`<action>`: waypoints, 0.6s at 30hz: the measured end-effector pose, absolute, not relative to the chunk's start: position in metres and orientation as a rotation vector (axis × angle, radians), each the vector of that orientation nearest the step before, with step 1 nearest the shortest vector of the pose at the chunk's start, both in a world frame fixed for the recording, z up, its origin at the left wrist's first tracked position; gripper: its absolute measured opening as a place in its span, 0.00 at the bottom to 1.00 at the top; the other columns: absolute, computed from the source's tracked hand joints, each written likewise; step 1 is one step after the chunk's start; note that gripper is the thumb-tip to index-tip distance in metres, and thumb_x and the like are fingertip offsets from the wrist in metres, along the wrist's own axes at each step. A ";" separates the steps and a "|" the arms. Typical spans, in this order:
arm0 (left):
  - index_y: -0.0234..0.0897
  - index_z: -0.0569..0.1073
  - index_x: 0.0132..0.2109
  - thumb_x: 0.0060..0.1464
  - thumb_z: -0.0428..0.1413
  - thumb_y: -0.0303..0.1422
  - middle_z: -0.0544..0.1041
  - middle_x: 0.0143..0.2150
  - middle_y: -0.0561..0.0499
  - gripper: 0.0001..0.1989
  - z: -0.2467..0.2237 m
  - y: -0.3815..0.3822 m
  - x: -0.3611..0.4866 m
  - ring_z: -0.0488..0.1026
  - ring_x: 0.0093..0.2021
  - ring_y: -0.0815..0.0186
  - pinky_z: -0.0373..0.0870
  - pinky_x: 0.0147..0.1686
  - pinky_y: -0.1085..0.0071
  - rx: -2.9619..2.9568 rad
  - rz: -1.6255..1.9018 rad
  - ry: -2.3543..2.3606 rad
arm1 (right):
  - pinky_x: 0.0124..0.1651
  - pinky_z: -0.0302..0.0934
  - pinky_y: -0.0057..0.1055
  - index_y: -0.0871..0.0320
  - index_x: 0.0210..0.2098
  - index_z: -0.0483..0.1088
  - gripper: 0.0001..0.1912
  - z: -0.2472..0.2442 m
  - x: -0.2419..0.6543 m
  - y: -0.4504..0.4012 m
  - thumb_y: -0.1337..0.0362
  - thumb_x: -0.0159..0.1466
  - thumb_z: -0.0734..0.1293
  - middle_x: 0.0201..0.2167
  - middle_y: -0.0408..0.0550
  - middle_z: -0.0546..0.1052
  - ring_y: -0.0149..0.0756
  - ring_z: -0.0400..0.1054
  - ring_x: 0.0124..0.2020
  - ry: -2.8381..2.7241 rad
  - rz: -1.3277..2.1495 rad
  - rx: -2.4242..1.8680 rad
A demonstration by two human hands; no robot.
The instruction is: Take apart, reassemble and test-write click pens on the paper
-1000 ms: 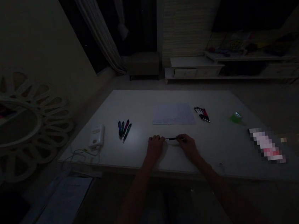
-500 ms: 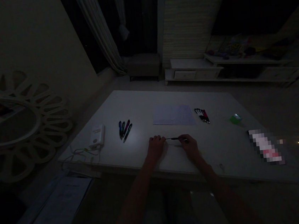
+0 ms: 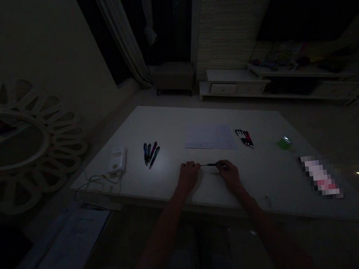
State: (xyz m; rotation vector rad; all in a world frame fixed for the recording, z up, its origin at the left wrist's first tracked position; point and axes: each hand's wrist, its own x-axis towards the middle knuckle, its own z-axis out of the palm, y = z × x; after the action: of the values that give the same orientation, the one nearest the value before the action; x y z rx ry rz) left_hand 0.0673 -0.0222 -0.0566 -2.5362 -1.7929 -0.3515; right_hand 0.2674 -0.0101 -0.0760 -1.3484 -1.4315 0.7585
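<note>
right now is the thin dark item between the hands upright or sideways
Sideways: the thin dark item spans the gap from the left hand to the right hand. Whether it touches the table, I cannot tell.

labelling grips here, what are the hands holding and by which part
A slim dark pen-like object, its thinner end in the left hand, its thicker end in the right hand.

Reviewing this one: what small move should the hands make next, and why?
Perhaps hold the left hand steady and ease the right hand slightly outward: they grip a slim pen-like rod from opposite sides, and its thin stretch on the left meets a thicker dark one.
</note>
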 end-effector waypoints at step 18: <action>0.40 0.68 0.47 0.59 0.46 0.26 0.70 0.43 0.46 0.12 -0.052 -0.022 0.067 0.65 0.45 0.61 0.57 0.44 0.62 -2.570 -0.306 -1.828 | 0.35 0.64 0.32 0.57 0.33 0.71 0.13 -0.077 0.271 -0.010 0.54 0.56 0.65 0.32 0.49 0.75 0.37 0.69 0.34 -1.369 0.684 -1.325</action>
State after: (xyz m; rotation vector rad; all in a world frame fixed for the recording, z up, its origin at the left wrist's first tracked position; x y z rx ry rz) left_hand 0.0672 -0.0216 -0.0521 -2.5697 -1.8283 -0.3063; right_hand 0.2714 -0.0100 -0.0771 -1.3251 -1.3687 0.6843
